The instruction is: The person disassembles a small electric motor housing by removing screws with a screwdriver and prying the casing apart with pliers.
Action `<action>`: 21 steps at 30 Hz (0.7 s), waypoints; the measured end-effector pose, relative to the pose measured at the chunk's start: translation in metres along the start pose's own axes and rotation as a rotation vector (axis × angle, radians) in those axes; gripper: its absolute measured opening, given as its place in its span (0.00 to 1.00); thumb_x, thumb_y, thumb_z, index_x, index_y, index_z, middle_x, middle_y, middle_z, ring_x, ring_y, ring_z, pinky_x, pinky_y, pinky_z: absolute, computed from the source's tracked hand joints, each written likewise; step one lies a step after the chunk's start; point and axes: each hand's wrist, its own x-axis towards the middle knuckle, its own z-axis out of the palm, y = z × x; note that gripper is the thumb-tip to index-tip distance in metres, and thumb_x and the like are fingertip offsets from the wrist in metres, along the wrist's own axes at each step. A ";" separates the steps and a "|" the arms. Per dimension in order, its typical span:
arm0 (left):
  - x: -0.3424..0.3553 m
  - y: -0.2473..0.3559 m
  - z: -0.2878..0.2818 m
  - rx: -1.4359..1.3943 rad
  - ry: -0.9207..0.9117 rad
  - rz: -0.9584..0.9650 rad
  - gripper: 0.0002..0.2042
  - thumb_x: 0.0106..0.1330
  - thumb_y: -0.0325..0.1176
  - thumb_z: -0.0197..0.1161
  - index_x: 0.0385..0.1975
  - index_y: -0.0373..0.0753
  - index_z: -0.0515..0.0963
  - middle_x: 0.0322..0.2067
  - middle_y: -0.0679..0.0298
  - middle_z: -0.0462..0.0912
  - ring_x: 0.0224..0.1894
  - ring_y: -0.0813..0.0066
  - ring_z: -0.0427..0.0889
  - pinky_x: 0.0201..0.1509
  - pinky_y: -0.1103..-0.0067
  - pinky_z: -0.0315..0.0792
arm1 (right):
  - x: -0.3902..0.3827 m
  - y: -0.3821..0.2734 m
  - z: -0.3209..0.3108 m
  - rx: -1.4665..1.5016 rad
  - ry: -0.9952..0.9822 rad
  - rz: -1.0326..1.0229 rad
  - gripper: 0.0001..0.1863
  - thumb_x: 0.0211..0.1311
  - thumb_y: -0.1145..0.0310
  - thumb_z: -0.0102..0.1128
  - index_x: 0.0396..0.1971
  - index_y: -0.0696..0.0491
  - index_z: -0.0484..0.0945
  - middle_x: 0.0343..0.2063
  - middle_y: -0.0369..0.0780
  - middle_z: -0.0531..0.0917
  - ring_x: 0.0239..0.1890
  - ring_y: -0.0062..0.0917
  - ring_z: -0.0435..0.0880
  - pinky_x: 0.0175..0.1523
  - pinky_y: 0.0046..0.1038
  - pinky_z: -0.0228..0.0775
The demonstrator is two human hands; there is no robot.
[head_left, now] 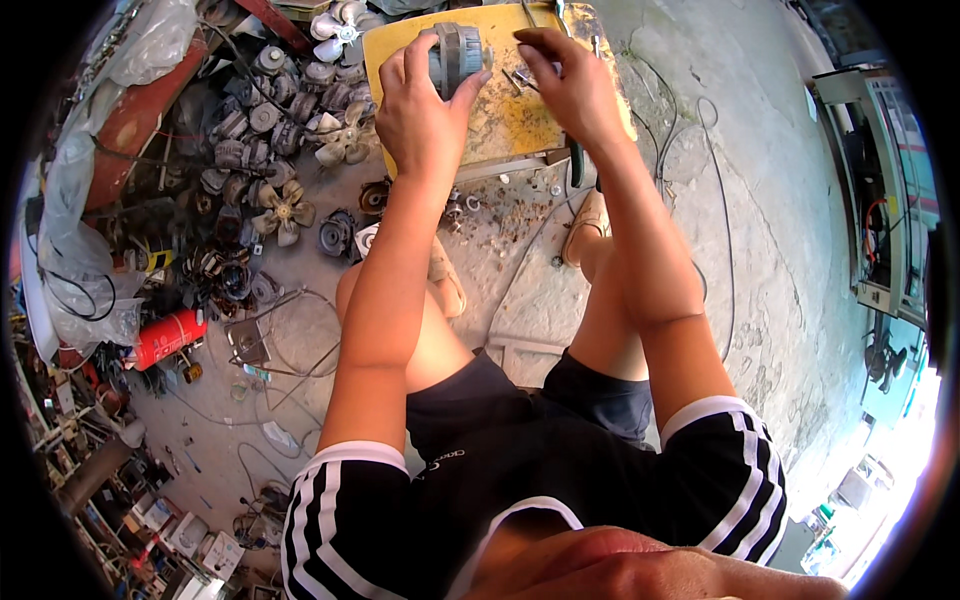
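Note:
My left hand [425, 120] is wrapped round a small electric motor [457, 62], a grey-blue cylinder with a wide metal band. Its thumb presses on the near side, and the motor rests on or just above the worn yellow worktable [500, 125]. A short shaft end points right, toward my right hand [578, 90]. That hand hovers over the table just beside the motor, its forefinger and thumb bent with a small gap between the tips. Nothing shows in it. Under its fingers lie small thin metal pieces [515, 82].
Motors and motor parts [265, 115] are heaped on the floor to the left, with white fan blades [335, 30] among them. Below the heap lies a red cylinder [168, 338]. Cables [722, 190] trail across the concrete at right, near a metal cabinet [880, 200].

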 end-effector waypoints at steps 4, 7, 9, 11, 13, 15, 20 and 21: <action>-0.003 0.009 -0.011 -0.114 -0.121 -0.166 0.31 0.55 0.47 0.73 0.57 0.45 0.70 0.51 0.54 0.77 0.49 0.51 0.80 0.49 0.63 0.75 | -0.013 -0.016 0.019 0.055 -0.039 -0.054 0.22 0.58 0.59 0.68 0.50 0.54 0.80 0.43 0.48 0.84 0.45 0.37 0.86 0.48 0.34 0.77; -0.009 0.007 -0.013 -0.121 -0.096 -0.119 0.31 0.57 0.43 0.72 0.59 0.44 0.68 0.50 0.52 0.78 0.49 0.50 0.80 0.50 0.63 0.74 | -0.020 -0.016 0.025 0.135 -0.031 0.001 0.25 0.56 0.62 0.71 0.51 0.56 0.77 0.43 0.48 0.84 0.46 0.36 0.86 0.50 0.33 0.77; -0.009 0.007 -0.015 -0.171 -0.113 -0.117 0.31 0.57 0.41 0.72 0.60 0.44 0.68 0.50 0.52 0.79 0.49 0.50 0.80 0.50 0.64 0.74 | -0.020 -0.015 0.023 0.119 -0.044 0.041 0.24 0.55 0.67 0.71 0.51 0.58 0.76 0.42 0.47 0.85 0.46 0.35 0.86 0.51 0.33 0.77; -0.010 0.006 -0.015 -0.197 -0.119 -0.090 0.29 0.58 0.39 0.72 0.59 0.44 0.69 0.49 0.52 0.80 0.49 0.50 0.80 0.51 0.64 0.74 | -0.018 -0.010 0.022 0.121 -0.031 0.032 0.23 0.55 0.69 0.70 0.50 0.58 0.76 0.41 0.47 0.86 0.45 0.35 0.86 0.51 0.32 0.78; -0.010 0.003 -0.012 -0.194 -0.115 -0.037 0.28 0.58 0.38 0.71 0.58 0.44 0.71 0.49 0.51 0.81 0.49 0.50 0.81 0.51 0.65 0.74 | -0.017 -0.012 0.024 0.189 -0.009 0.068 0.22 0.55 0.72 0.69 0.49 0.59 0.75 0.39 0.46 0.87 0.45 0.33 0.87 0.51 0.30 0.78; -0.007 0.005 -0.010 -0.200 -0.082 -0.020 0.23 0.62 0.39 0.69 0.56 0.44 0.73 0.48 0.51 0.81 0.49 0.50 0.81 0.51 0.65 0.74 | -0.017 -0.018 0.026 0.237 0.034 0.123 0.21 0.55 0.72 0.69 0.48 0.60 0.76 0.40 0.46 0.87 0.46 0.33 0.87 0.51 0.29 0.78; 0.003 -0.003 -0.007 -0.204 -0.041 -0.104 0.14 0.70 0.40 0.58 0.53 0.45 0.75 0.40 0.52 0.82 0.42 0.49 0.80 0.45 0.62 0.74 | -0.016 -0.023 0.033 0.197 0.022 0.065 0.19 0.55 0.71 0.71 0.46 0.59 0.78 0.42 0.44 0.86 0.46 0.29 0.87 0.50 0.29 0.77; 0.005 -0.006 -0.008 -0.183 -0.042 -0.091 0.14 0.71 0.40 0.58 0.52 0.45 0.75 0.39 0.52 0.82 0.41 0.49 0.81 0.44 0.62 0.74 | -0.016 -0.025 0.034 0.161 -0.003 0.035 0.19 0.56 0.71 0.71 0.46 0.59 0.78 0.43 0.43 0.86 0.47 0.27 0.87 0.50 0.28 0.77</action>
